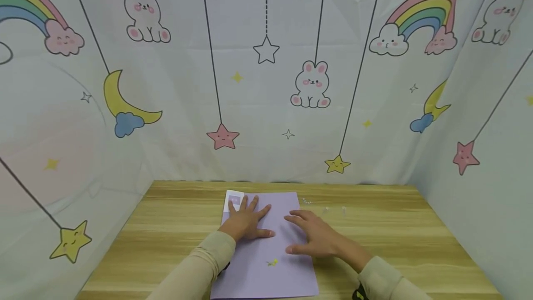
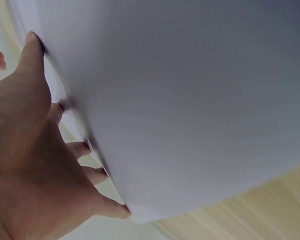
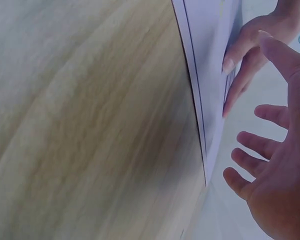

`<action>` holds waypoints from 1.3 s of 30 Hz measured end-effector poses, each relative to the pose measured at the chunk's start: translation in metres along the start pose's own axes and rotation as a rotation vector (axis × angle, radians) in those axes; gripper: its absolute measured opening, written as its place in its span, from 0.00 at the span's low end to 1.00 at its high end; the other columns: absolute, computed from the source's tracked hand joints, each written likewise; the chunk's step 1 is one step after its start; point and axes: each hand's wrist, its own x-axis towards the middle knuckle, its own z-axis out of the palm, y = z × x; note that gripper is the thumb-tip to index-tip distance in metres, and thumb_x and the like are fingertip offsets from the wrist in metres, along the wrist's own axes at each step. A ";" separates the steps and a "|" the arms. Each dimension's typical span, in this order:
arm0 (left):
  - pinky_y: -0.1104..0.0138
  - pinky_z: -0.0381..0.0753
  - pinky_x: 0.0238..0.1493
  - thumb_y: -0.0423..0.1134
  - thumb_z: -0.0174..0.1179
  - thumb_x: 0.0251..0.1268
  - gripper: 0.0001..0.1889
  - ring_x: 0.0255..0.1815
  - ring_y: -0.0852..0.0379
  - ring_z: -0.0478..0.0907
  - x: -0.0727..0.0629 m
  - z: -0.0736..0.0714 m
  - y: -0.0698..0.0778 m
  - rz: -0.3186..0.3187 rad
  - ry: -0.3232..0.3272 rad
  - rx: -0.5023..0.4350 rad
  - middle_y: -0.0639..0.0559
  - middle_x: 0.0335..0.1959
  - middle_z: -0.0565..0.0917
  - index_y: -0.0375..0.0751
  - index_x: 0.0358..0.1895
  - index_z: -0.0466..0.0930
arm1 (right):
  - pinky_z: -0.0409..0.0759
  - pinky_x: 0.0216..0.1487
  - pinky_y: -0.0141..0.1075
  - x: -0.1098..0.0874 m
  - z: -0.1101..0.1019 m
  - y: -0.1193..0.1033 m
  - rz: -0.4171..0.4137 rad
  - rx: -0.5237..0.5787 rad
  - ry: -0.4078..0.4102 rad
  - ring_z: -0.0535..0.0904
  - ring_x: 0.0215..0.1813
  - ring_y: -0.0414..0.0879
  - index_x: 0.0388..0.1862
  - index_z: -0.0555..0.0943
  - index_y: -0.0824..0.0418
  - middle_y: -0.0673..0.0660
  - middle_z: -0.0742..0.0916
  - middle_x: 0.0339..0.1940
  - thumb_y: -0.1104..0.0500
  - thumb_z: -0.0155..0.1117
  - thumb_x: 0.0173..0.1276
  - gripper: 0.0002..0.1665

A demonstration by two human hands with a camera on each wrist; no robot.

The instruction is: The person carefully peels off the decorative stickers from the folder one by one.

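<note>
A lilac sheet or folder [image 1: 266, 281] lies flat on the wooden table, its layered edge showing in the right wrist view. My left hand [image 1: 246, 223] rests on its upper left part with fingers spread, the fingertips touching the surface in the left wrist view. By the right edge of the lilac sheet, my right hand [image 1: 318, 235] is held with fingers apart and nothing in them. In the right wrist view the right hand [image 3: 280, 165] appears raised above the table. A white patch with a small purple picture [image 1: 234, 198] shows at the sheet's top left corner.
A small yellow piece or print [image 1: 272, 262] is on the lower part of the sheet. Several tiny whitish bits [image 1: 306, 201] lie on the table [image 1: 387, 230] to the right. A white curtain [image 1: 266, 105] with cartoon rabbits and stars surrounds the table's back and sides.
</note>
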 end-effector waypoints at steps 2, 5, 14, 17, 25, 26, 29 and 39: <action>0.24 0.44 0.74 0.79 0.57 0.64 0.48 0.86 0.31 0.47 0.000 -0.001 0.000 -0.001 -0.006 0.000 0.42 0.86 0.55 0.63 0.84 0.62 | 0.69 0.73 0.63 0.000 0.001 -0.004 0.001 0.009 -0.009 0.68 0.78 0.62 0.79 0.73 0.58 0.64 0.74 0.78 0.28 0.69 0.68 0.51; 0.24 0.44 0.74 0.80 0.56 0.64 0.48 0.86 0.31 0.47 0.001 0.001 0.000 0.002 -0.003 0.006 0.41 0.86 0.56 0.64 0.84 0.62 | 0.71 0.72 0.62 0.001 0.001 -0.009 -0.008 0.010 -0.013 0.69 0.77 0.60 0.78 0.74 0.56 0.62 0.75 0.77 0.29 0.71 0.67 0.50; 0.24 0.43 0.74 0.79 0.57 0.65 0.48 0.86 0.32 0.45 0.000 -0.003 -0.001 -0.007 -0.015 0.001 0.42 0.87 0.54 0.63 0.85 0.61 | 0.75 0.69 0.54 0.005 0.004 -0.022 -0.063 -0.018 -0.014 0.75 0.67 0.51 0.73 0.79 0.56 0.54 0.80 0.65 0.35 0.76 0.65 0.45; 0.24 0.43 0.74 0.79 0.57 0.65 0.48 0.86 0.32 0.45 0.000 -0.003 -0.001 -0.004 -0.013 0.006 0.42 0.87 0.54 0.63 0.85 0.60 | 0.77 0.66 0.49 0.005 0.006 -0.024 -0.082 -0.022 -0.012 0.76 0.63 0.47 0.72 0.80 0.56 0.51 0.81 0.61 0.36 0.77 0.65 0.43; 0.24 0.44 0.74 0.76 0.58 0.67 0.47 0.86 0.31 0.46 -0.002 -0.002 0.000 0.007 -0.009 -0.003 0.40 0.86 0.55 0.61 0.85 0.61 | 0.80 0.58 0.36 0.006 0.018 -0.026 -0.216 0.003 -0.002 0.78 0.54 0.38 0.55 0.88 0.56 0.46 0.84 0.50 0.51 0.80 0.66 0.21; 0.24 0.44 0.74 0.76 0.58 0.67 0.47 0.86 0.31 0.47 -0.003 -0.001 -0.001 0.009 -0.007 -0.006 0.40 0.86 0.55 0.61 0.85 0.61 | 0.80 0.57 0.35 0.007 0.020 -0.026 -0.240 -0.002 0.002 0.79 0.52 0.38 0.53 0.89 0.56 0.46 0.84 0.49 0.53 0.80 0.65 0.18; 0.24 0.44 0.74 0.77 0.58 0.66 0.47 0.86 0.30 0.48 -0.004 0.000 -0.001 0.017 0.009 -0.007 0.40 0.86 0.56 0.60 0.84 0.62 | 0.79 0.54 0.30 0.008 0.024 -0.028 -0.284 -0.016 0.002 0.79 0.49 0.35 0.49 0.90 0.55 0.45 0.85 0.46 0.55 0.80 0.65 0.14; 0.23 0.44 0.73 0.78 0.57 0.65 0.48 0.85 0.30 0.47 -0.003 -0.001 -0.001 0.017 0.013 0.002 0.39 0.86 0.56 0.60 0.84 0.62 | 0.77 0.49 0.25 0.008 0.025 -0.040 -0.254 0.004 -0.025 0.78 0.44 0.33 0.45 0.90 0.55 0.45 0.84 0.42 0.58 0.79 0.65 0.11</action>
